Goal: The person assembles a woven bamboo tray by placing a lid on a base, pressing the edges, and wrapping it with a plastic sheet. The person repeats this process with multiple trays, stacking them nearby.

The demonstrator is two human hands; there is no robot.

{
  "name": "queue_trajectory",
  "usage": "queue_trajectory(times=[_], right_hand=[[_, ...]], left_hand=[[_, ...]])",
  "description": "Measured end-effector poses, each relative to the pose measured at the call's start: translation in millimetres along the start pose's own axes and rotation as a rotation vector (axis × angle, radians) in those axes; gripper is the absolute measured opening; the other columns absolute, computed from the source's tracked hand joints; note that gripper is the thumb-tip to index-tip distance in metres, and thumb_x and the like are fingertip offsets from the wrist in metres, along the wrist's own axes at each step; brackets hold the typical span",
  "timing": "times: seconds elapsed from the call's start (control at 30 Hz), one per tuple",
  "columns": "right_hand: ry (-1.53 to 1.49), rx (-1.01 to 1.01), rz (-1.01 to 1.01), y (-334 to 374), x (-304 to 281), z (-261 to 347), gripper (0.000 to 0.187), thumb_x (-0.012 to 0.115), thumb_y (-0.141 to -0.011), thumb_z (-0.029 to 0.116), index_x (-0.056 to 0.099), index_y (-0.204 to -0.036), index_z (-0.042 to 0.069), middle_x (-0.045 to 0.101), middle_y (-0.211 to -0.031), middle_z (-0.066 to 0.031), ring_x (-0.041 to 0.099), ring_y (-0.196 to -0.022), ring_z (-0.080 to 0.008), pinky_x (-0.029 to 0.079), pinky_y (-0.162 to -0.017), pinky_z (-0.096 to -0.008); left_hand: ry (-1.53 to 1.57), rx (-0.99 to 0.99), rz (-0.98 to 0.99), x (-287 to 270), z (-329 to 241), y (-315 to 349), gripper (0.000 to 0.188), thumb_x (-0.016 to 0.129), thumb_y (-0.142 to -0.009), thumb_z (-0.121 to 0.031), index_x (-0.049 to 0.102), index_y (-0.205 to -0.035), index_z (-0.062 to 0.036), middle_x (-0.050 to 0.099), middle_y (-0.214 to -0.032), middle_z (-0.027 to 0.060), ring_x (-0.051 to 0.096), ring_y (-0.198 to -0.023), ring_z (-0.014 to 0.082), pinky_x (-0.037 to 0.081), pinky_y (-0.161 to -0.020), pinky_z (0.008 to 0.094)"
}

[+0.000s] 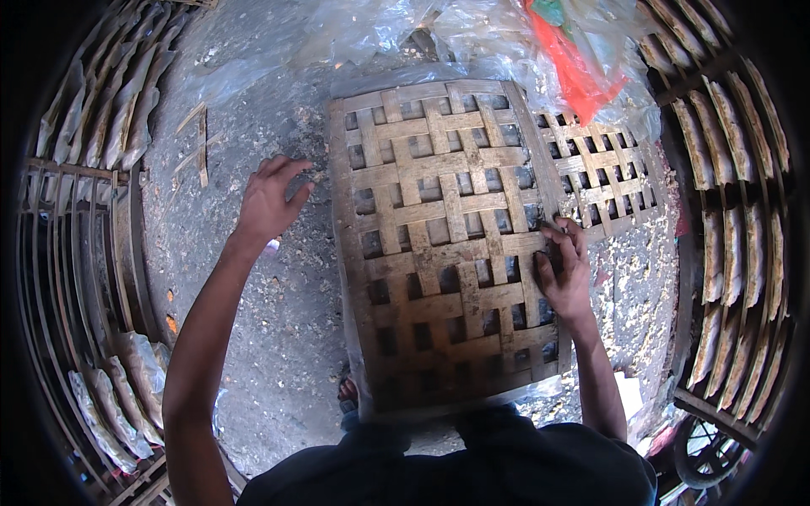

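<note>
A large woven bamboo rack [439, 198] with a wooden frame lies in front of me, its near end close to my body. Plastic sheeting shows around its edges. My left hand [274, 198] hovers to the left of the rack, apart from it. Its fingers are spread and hold nothing. On the right side of the rack, my right hand [567, 268] has its fingers curled over the frame. Partly under or behind that side is a second woven rack [620, 160].
Stacked slatted shelves stand at the left [76, 253] and right [730, 202], with thin sheets on several levels. Clear plastic [363, 38] and a red plastic bag [574, 67] lie at the far side. The grey floor [287, 337] is littered with crumbs. A wheel [707, 451] shows at lower right.
</note>
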State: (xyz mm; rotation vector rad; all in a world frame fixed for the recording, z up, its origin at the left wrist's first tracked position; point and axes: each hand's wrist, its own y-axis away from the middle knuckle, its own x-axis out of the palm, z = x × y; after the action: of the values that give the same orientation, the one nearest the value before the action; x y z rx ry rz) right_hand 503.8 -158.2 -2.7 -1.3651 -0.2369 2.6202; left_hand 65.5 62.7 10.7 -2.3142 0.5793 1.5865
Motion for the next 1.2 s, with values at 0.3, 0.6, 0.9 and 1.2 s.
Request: queue_trajectory(times=[0.3,0.6,0.9,1.2], right_hand=[[-0.007,0.056,0.023,1,-2,0,0.042,0.067,-0.088,0.007,0.062,-0.130,0.008,0.052,-0.137,-0.0219,0.058,-0.122,-0.0433,0.051,-0.101,-0.0476],[-0.038,0.037,0.006,-1,-2,1,0.041,0.067,-0.086,0.005,0.064,-0.127,0.008,0.053,-0.136,-0.0214,0.058,-0.123,-0.0421,0.050,-0.104,-0.0478],[-0.033,0.059,0.012,1,-1,1,0.042,0.068,-0.085,0.005,0.064,-0.127,0.008,0.052,-0.137,-0.0206,0.057,-0.125,-0.0413,0.049,-0.105,-0.0477],[-0.031,0.041,0.009,1,-3,-3,0.042,0.068,-0.086,0.005,0.063,-0.128,0.008,0.052,-0.136,-0.0212,0.057,-0.125,-0.0423,0.049,-0.105,-0.0476]], left_hand=[[0.325,0.059,0.107,32,-28,-38,0.013,0.075,-0.091,-0.009,0.068,-0.100,-0.0041,0.067,-0.090,0.0070,0.065,-0.080,0.0172,0.054,-0.076,0.0338],[0.322,-0.070,0.277,21,-19,-47,0.011,0.075,-0.091,-0.010,0.070,-0.097,-0.0020,0.070,-0.089,0.0083,0.066,-0.081,0.0146,0.053,-0.077,0.0317],[0.224,-0.141,0.447,8,-29,-63,0.017,0.075,-0.092,-0.016,0.074,-0.100,-0.0005,0.075,-0.101,0.0154,0.072,-0.088,0.0253,0.055,-0.082,0.0386],[0.740,-0.251,0.319,2,6,-38,0.013,0.067,-0.100,-0.015,0.062,-0.102,-0.0035,0.063,-0.083,0.0029,0.059,-0.077,0.0086,0.050,-0.070,0.0295]])
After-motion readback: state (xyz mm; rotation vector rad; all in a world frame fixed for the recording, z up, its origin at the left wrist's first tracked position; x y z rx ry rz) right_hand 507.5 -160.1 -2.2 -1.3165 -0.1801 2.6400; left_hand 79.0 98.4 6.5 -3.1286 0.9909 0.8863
